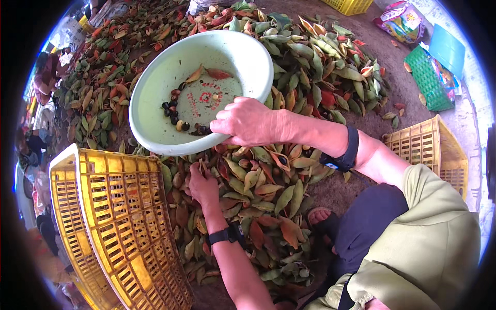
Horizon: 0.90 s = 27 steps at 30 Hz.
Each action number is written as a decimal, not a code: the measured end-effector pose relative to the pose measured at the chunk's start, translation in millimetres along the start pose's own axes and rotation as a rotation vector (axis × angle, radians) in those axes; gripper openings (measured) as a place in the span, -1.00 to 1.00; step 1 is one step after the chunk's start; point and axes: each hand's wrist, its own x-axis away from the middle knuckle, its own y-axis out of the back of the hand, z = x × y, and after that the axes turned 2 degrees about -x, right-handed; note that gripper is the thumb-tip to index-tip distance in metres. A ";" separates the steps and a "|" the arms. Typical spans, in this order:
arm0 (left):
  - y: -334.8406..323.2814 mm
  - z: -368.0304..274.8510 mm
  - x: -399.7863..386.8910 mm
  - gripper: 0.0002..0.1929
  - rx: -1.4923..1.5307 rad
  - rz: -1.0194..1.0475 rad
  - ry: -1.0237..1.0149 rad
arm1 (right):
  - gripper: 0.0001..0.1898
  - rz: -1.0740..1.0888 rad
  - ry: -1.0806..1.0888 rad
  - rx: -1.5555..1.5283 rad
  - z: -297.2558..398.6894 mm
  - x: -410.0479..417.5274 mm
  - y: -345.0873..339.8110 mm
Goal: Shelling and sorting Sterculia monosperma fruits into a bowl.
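Observation:
A pale green plastic basin point(248, 58) rests tilted on a heap of split seed pods. Its near rim is gripped by my right hand point(248, 120), thumb side towards the inside. In the basin lie several dark seeds point(174, 114), a few paler ones and two reddish pod pieces point(217, 73); red printing marks its floor. Just below the rim, my left hand point(202, 185) reaches among green and reddish-brown pods point(248, 174), fingers bent. Whether something small is between those fingertips is unclear. Each wrist wears a dark strap with a small device.
Yellow plastic crates point(128, 217) stand on their sides close at my left. Another crate point(416, 145) is at the right. A green woven basket point(428, 79), a blue container point(447, 50) and a colourful bag point(401, 21) lie at upper right. People point(44, 79) sit at the left edge.

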 end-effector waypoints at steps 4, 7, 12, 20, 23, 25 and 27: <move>17.8 22.4 15.5 -0.63 0.704 -0.047 -0.027 | -0.63 0.022 0.016 0.032 12.9 18.8 5.6; 72.5 -5.8 54.5 -0.62 1.040 -0.045 0.047 | -0.55 0.145 0.018 -0.036 12.8 41.2 21.7; 122.5 -44.2 109.4 -0.59 1.218 -0.133 -0.011 | -0.40 -0.129 0.087 -0.306 67.2 46.8 57.5; 137.8 -82.2 88.7 -0.54 1.314 -0.092 -0.184 | -0.75 -0.219 -0.166 -1.135 101.0 14.4 26.0; 137.0 -96.6 48.1 -0.67 1.529 0.029 -0.165 | -0.86 -0.334 -0.217 -1.364 84.8 -5.7 22.0; 129.9 -94.9 25.0 -0.75 1.731 0.135 -0.079 | -0.86 -0.424 -0.265 -1.318 75.4 -23.0 15.2; 117.2 -105.7 9.5 -0.76 1.829 0.159 0.023 | -0.85 -0.559 -0.255 -1.232 64.1 -32.5 5.5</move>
